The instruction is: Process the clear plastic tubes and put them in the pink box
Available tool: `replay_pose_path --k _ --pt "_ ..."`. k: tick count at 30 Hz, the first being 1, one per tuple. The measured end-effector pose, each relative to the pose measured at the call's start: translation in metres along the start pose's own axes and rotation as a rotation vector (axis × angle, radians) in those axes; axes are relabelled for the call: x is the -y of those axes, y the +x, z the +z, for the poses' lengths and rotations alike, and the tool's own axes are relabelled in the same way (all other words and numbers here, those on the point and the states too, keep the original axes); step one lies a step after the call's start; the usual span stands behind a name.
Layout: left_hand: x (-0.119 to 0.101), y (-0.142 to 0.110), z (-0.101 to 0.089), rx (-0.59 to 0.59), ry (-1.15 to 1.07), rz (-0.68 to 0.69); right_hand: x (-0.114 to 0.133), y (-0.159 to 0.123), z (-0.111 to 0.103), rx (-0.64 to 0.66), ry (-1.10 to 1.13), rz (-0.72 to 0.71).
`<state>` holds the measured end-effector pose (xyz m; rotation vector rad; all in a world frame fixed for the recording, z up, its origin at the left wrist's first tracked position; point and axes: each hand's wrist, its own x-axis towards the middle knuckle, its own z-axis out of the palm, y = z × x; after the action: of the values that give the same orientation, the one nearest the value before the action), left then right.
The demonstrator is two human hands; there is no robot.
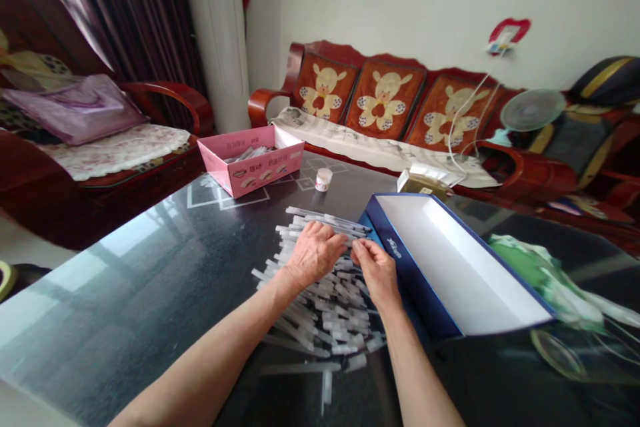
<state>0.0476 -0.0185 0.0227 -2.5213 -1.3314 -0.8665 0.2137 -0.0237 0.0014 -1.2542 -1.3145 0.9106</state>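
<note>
A heap of translucent white pens (pixel 345 310), many with caps, lies loose on the dark table. Over the top of the heap, my left hand (pixel 317 250) is closed with its fingers curled. My right hand (pixel 377 273) pinches with thumb and forefinger just beside it. The fingertips of both hands nearly meet on what looks like one of these pens, mostly hidden by the fingers. Right of my right hand stands a long blue box (pixel 415 273) with a white inside.
A pink box (pixel 265 177) holding more pens stands at the far side of the glossy table (pixel 150 280). Near it is a small white jar (pixel 323 179). A tissue box (pixel 423 183) sits behind the blue box, a green-and-white bag (pixel 535 267) to its right. A wooden sofa (pixel 270 103) stands beyond.
</note>
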Motion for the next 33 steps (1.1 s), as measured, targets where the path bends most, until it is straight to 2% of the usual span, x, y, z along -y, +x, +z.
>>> replay_pose_path --k 8,20,25,29,33 --pt "0.001 -0.001 -0.001 -0.046 0.078 0.009 0.006 -0.005 0.003 -0.035 -0.024 0.007" --pt "0.003 -0.001 -0.001 0.071 0.055 0.004 -0.003 -0.003 0.001 0.012 0.038 0.028" --pt "0.007 0.001 -0.006 0.149 -0.068 -0.011 0.003 -0.003 0.001 0.039 -0.028 -0.011" --pt "0.016 0.000 -0.007 0.246 -0.154 -0.082 0.009 -0.003 -0.001 0.034 -0.083 -0.067" --pt "0.024 -0.001 -0.007 0.217 -0.148 -0.073 0.008 -0.002 0.000 0.058 -0.038 -0.047"
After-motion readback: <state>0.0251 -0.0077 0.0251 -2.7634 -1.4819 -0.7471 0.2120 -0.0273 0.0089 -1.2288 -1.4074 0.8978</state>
